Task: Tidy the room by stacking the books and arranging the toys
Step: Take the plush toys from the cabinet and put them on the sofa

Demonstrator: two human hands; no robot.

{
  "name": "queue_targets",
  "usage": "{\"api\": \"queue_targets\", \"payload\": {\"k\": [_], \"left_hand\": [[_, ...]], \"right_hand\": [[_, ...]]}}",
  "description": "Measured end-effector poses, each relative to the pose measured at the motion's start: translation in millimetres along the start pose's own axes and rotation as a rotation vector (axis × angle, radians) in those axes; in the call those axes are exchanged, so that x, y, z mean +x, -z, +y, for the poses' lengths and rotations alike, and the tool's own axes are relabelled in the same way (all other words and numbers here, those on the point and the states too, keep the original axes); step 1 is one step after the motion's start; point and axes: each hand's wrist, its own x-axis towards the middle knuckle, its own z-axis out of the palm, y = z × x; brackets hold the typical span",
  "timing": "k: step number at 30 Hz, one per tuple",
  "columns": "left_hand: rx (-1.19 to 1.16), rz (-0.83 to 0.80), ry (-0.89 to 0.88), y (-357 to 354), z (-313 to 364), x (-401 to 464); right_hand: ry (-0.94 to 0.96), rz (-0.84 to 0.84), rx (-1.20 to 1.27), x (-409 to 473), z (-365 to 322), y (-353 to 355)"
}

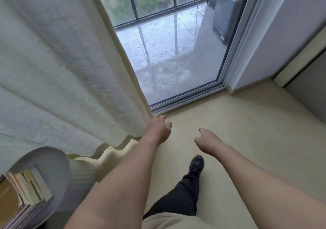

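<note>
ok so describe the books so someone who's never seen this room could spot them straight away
Start at the big cream curtain on the left and drop to the frame's bottom-left corner, where a round grey table stands. The books are piled on it, the only multicoloured thing among plain pale surfaces.

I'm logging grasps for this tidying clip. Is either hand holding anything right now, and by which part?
Nothing is held. The left hand hangs loosely curled beside the curtain edge, the right hand over the bare floor. The books sit untouched.
</note>
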Motion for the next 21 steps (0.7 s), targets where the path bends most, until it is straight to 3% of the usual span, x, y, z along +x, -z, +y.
{"api": "queue_targets", "payload": {"k": [12, 21], "left_hand": [[0.008, -0.050, -0.091, 16.3, 181.1, 164.7], [0.126, -0.133, -0.229, -41.3, 366.8, 228.3]], "right_hand": [[-0.117, 0.104, 0.048, 127.0, 62.1, 194.4], [-0.223, 0.155, 0.132, 152.8, 207.7, 313.4]]}}
